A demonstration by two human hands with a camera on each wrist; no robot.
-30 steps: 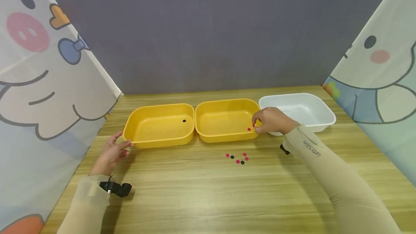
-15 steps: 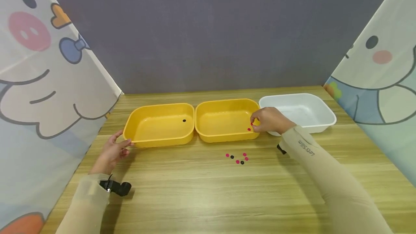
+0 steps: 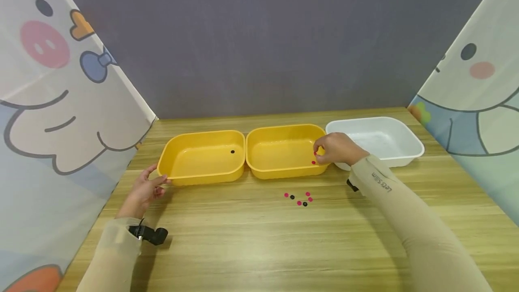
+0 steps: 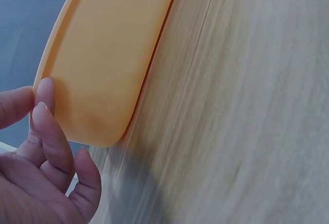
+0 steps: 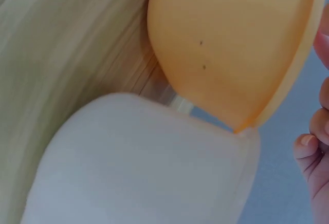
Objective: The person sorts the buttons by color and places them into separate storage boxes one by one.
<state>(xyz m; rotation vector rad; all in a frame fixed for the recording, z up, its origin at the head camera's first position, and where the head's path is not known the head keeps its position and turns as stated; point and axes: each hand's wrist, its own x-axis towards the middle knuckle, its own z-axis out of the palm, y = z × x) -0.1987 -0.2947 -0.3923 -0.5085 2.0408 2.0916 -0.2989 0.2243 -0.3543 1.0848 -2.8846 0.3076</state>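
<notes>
With the thumb and a fingertip of our right hand (image 3: 338, 148) we appear to be pinching a small red disc (image 3: 315, 153) — it sits at the tips, over the right end of the middle yellow tray (image 3: 279, 152). The right wrist view shows only part of that hand at its edge and not the disc, so how firm the pinch is we cannot tell. Inside that tray, just beside our fingertips, lies a second red disc (image 3: 313, 162). Our left hand (image 3: 146, 189) holds the near outer corner of the left yellow tray (image 3: 198, 160), thumb along the near rim, the other fingers loosely bent around the end. One black disc (image 3: 233, 152) lies in that tray, near its right end. Farther right, partly behind our right hand, stands the white tray (image 3: 377, 141); in front of the trays, four more red discs (image 3: 299, 203) and two loose black discs (image 3: 305, 204) lie scattered on the table (image 3: 227, 242). We judge the step in hand to be setting the pinched disc down in the middle tray — the next move probably calls for lowering the tips and parting them cleanly, without nudging the disc beside them.
</notes>
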